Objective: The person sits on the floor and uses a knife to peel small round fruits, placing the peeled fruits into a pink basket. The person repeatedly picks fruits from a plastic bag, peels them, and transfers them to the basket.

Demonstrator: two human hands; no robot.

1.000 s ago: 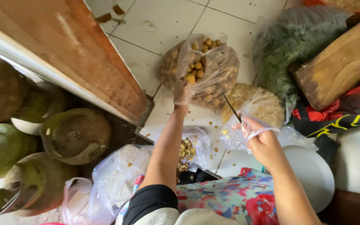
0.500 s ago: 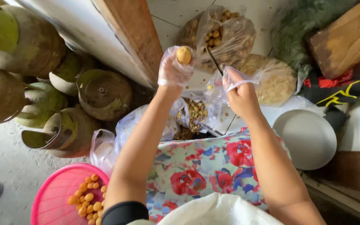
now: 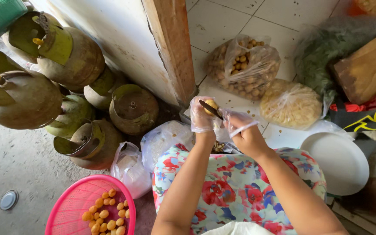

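My left hand (image 3: 202,116), in a thin clear plastic glove, holds a small round yellow-brown fruit (image 3: 211,105) in front of me. My right hand (image 3: 239,127), also gloved, grips a small dark-bladed knife (image 3: 209,109) whose blade lies across the fruit. Both hands meet above my lap, which is covered by a floral cloth (image 3: 236,187). A clear plastic bag full of the same small fruits (image 3: 243,65) lies on the tiled floor just beyond my hands.
A pink basket (image 3: 77,204) with several peeled yellow fruits sits at lower left. Several green gas cylinders (image 3: 66,56) stand by a wooden post (image 3: 170,48). A bag of pale food (image 3: 290,104), a white plate (image 3: 334,163) and a wooden block (image 3: 366,69) lie to the right.
My left hand took a fruit from the bag and drew it back toward me. The right hand closed in and set the knife against the fruit. The view tilted down and left.
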